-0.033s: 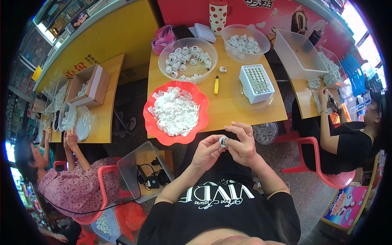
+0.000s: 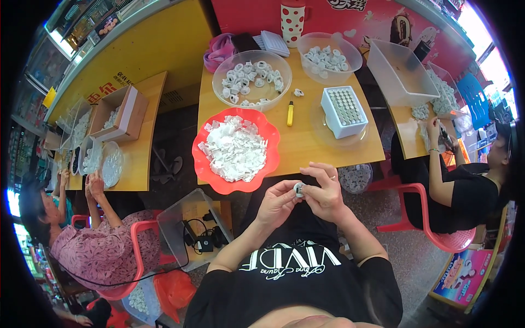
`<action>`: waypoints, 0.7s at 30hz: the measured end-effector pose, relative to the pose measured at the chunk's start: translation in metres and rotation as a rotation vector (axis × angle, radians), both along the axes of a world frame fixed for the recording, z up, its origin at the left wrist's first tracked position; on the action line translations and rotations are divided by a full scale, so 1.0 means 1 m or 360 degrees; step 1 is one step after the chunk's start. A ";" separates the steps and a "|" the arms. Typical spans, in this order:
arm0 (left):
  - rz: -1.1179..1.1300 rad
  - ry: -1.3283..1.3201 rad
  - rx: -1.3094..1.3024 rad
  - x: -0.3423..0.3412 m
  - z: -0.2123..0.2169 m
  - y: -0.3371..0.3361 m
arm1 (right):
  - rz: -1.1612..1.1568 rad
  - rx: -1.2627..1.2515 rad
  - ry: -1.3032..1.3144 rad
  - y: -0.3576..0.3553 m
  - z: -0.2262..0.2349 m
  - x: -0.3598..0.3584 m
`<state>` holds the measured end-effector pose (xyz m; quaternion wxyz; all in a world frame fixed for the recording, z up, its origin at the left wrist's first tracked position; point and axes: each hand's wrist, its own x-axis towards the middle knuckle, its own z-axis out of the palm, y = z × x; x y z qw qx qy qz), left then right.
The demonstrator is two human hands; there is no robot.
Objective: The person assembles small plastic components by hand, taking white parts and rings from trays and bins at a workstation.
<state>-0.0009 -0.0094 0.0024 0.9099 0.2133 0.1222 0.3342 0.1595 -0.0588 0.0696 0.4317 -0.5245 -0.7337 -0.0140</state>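
A small round white plastic part (image 2: 298,189) is pinched between my two hands, just off the table's front edge. My left hand (image 2: 276,202) grips it from the left with thumb and fingertips. From the other side my right hand (image 2: 324,194) closes thumb and index finger on it, the other fingers raised. Some dark or metallic detail shows at its middle, too small to make out. Nearest to my hands is a red scalloped bowl (image 2: 199,158) heaped with flat white plastic pieces (image 2: 235,150).
On the table (image 2: 298,156) lie a yellow screwdriver (image 2: 290,115) and one loose white part (image 2: 298,92). Two clear bowls, left (image 2: 217,90) and right (image 2: 355,54), hold white parts. A white box (image 2: 344,128) carries rows of round pieces. People sit working at both sides.
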 end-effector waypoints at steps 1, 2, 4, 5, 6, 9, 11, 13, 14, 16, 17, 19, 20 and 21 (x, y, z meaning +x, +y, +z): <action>-0.0003 0.0017 0.0031 -0.001 -0.001 0.000 | 0.0020 -0.0157 0.0088 0.001 0.000 0.001; -0.0005 0.0034 0.0062 -0.002 -0.002 0.000 | 0.0041 -0.0313 0.0175 0.002 0.000 0.003; -0.0045 0.0008 0.0092 -0.003 -0.006 -0.001 | 0.0137 -0.0497 0.0443 0.004 -0.004 0.007; -0.0087 -0.0017 0.0124 -0.003 -0.007 -0.001 | 0.0232 -0.0677 0.0712 0.005 -0.006 0.009; -0.0093 -0.0020 0.0126 -0.003 -0.008 -0.001 | 0.0244 -0.0677 0.0688 0.005 -0.008 0.010; -0.0055 -0.0032 0.0019 -0.001 -0.008 -0.001 | 0.0119 -0.0345 0.0049 0.004 0.003 0.004; 0.0009 -0.0010 -0.0100 -0.002 -0.006 0.001 | 0.0070 -0.0308 -0.0162 0.000 0.013 0.005; -0.0011 -0.0034 -0.0098 -0.003 -0.007 0.003 | -0.0039 -0.0124 -0.0076 0.005 0.016 0.017; -0.0004 -0.0050 -0.0095 -0.006 -0.007 0.003 | -0.0178 -0.0013 0.0073 0.012 0.015 0.030; -0.0035 -0.0037 -0.0102 -0.005 -0.007 0.003 | -0.0665 0.0149 0.0329 0.025 0.011 0.061; -0.0060 -0.0020 -0.0105 -0.004 -0.006 0.004 | -0.0828 0.0171 0.0192 0.032 0.010 0.080; -0.0082 -0.0036 -0.0106 -0.001 -0.008 0.003 | -0.0988 0.0202 0.0054 0.046 0.003 0.102; -0.0093 -0.0048 -0.0118 -0.001 -0.008 0.001 | -0.1070 0.0151 -0.0031 0.051 -0.003 0.106; -0.0094 -0.0046 -0.0116 0.000 -0.009 0.001 | -0.1151 0.0098 -0.0116 0.055 -0.008 0.110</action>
